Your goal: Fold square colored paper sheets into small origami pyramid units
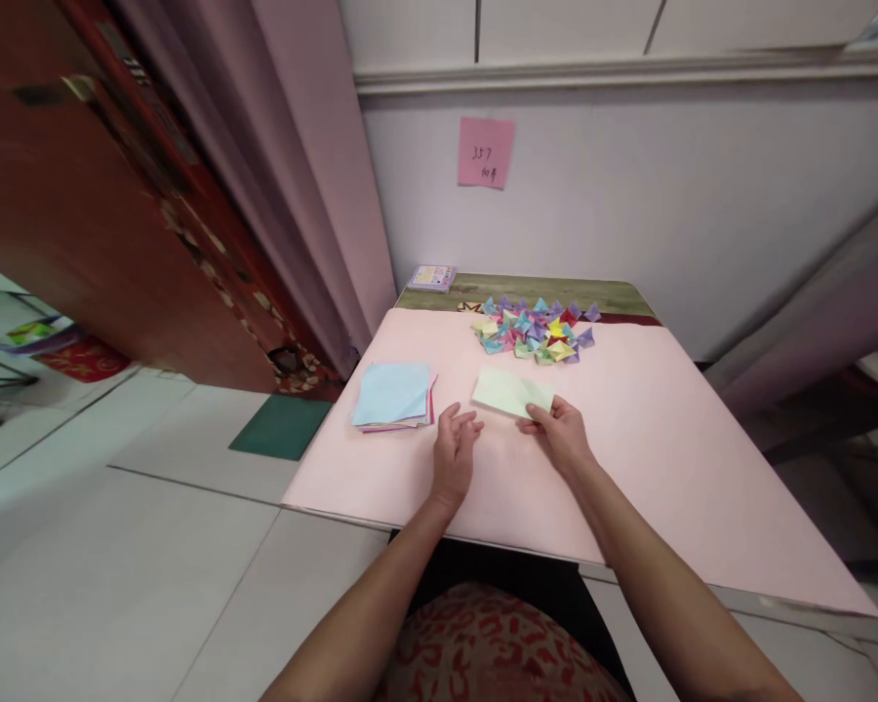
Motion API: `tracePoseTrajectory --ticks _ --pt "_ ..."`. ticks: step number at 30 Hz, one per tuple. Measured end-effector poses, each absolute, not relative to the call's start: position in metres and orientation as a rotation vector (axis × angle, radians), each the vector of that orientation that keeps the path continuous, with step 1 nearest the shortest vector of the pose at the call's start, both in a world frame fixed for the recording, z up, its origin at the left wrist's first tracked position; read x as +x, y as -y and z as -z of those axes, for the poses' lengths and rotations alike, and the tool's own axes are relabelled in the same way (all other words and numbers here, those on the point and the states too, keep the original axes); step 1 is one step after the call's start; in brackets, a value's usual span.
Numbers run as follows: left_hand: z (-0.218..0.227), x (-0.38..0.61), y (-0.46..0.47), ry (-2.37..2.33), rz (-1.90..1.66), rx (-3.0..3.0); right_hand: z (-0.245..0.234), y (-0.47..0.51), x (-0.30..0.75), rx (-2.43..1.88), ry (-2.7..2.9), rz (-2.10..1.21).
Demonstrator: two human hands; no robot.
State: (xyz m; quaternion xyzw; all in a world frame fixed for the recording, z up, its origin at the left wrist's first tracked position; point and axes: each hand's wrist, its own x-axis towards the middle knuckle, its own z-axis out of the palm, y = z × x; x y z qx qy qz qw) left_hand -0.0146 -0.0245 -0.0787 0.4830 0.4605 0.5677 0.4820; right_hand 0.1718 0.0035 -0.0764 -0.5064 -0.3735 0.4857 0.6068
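Note:
Between thumb and fingers, my right hand [558, 431] pinches the lower right corner of a pale green sheet of paper [508, 392], which looks folded. My left hand [455, 453] is just left of that sheet, fingers loosely curled and apart, holding nothing. Left of it lies a stack of square coloured paper [393, 395] with a light blue sheet on top and pink and red edges below. Beyond the green sheet sits a cluster of small folded paper shapes [534, 331] in purple, blue, yellow, red and green.
The table [651, 468] has a pale pink cover and a wood-patterned strip at its far end. A small stack of printed packs [433, 278] lies at the back left corner. A pink note [486, 153] hangs on the wall. A curtain [278, 146] borders the left side.

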Motion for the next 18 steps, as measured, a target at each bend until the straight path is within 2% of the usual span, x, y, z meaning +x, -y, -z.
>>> tracePoseTrajectory --ticks 3,6,10,13,18 --pt "0.076 0.008 0.008 -0.936 -1.322 0.726 0.080 -0.012 0.166 -1.151 0.808 -1.159" --pt "0.071 0.030 -0.010 -0.757 -1.210 0.615 0.084 -0.014 0.164 -1.139 0.880 -1.182" --pt "0.069 0.049 -0.026 -0.809 -1.287 0.492 0.088 -0.010 0.161 -1.166 0.964 -1.165" --pt "0.070 0.052 -0.027 -0.884 -1.337 0.412 0.088 -0.008 0.159 -1.247 1.028 -0.969" --pt "0.069 0.050 -0.023 -0.929 -1.301 0.456 0.081 -0.003 0.158 -1.454 1.210 -0.414"
